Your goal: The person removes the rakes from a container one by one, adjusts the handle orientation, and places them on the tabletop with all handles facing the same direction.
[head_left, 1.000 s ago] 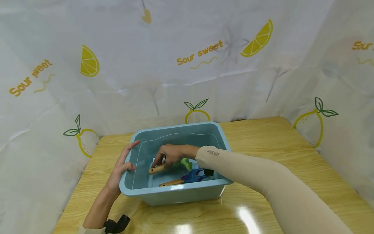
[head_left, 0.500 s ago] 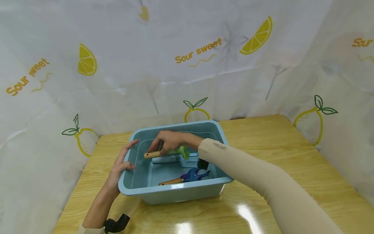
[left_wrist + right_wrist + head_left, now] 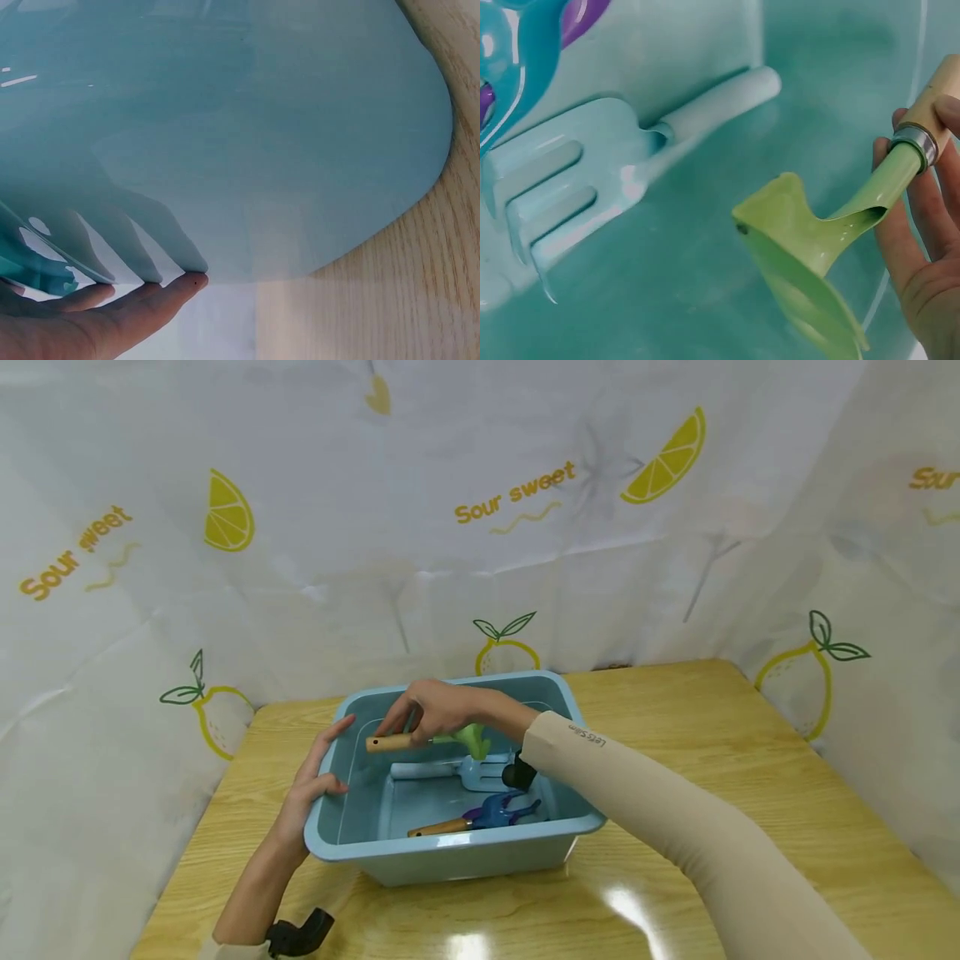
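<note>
My right hand (image 3: 442, 708) pinches the wooden handle of a small green hand hoe (image 3: 473, 740), raised above the bin's floor. In the right wrist view, the fingers wrap the handle (image 3: 937, 97) near its metal collar, and the folded green blade (image 3: 799, 247) hangs downward. My left hand (image 3: 311, 785) grips the left rim of the light blue plastic bin (image 3: 457, 857); in the left wrist view its fingertips press the outer wall (image 3: 300, 150). Below the hoe, a pale blue hand fork (image 3: 468, 771) lies flat in the bin.
Near the bin's front wall lies a dark blue garden tool (image 3: 497, 811) with a wooden handle, a purple piece (image 3: 472, 814) partly under it. The bin stands on a wooden table (image 3: 660, 727). A printed white sheet (image 3: 337, 552) hangs behind.
My right hand has lifted the green hand hoe up and toward the bin's back wall, uncovering the pale blue hand fork. The left hand stays on the rim.
</note>
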{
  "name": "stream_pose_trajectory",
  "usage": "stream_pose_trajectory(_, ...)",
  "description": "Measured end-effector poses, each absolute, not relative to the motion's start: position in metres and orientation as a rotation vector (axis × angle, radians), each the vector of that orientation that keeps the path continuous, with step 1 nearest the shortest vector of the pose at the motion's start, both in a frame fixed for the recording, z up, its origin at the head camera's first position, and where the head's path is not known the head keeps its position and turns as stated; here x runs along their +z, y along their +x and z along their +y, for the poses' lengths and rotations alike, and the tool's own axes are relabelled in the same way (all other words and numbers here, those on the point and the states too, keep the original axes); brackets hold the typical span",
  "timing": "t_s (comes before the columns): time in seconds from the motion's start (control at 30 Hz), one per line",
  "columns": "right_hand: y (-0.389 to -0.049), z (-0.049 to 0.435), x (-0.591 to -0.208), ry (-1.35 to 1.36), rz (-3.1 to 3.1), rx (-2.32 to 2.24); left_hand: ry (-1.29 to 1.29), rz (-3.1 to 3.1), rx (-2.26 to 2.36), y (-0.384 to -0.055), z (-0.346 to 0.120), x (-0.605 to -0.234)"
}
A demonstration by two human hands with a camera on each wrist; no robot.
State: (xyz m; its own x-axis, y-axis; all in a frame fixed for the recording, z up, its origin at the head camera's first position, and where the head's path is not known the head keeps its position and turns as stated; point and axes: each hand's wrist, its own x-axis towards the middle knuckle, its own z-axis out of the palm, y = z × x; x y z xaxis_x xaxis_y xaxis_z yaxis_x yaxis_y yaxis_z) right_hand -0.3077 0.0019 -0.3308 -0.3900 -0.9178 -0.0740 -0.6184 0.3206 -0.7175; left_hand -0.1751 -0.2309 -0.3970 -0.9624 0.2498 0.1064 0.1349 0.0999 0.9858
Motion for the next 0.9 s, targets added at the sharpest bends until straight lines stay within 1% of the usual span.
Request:
stream_pose_trajectory(0.27,-0.302,0.010,-0.319,-1.387,2.120,-0.902,0.402,2.269,2.000,-0.173,-0.231,-0.396)
stream_pose_trajectory(0.57,-0.291,0.017,-0.303,-1.452,2.177,-0.837,0.390,2.267,2.016,-0.174,-0.229,-0.397)
stream_pose_trajectory(0.9,-0.289,0.036,-0.271,-1.579,2.227,-0.814,0.386,2.260,2.026,-0.174,-0.230,-0.397)
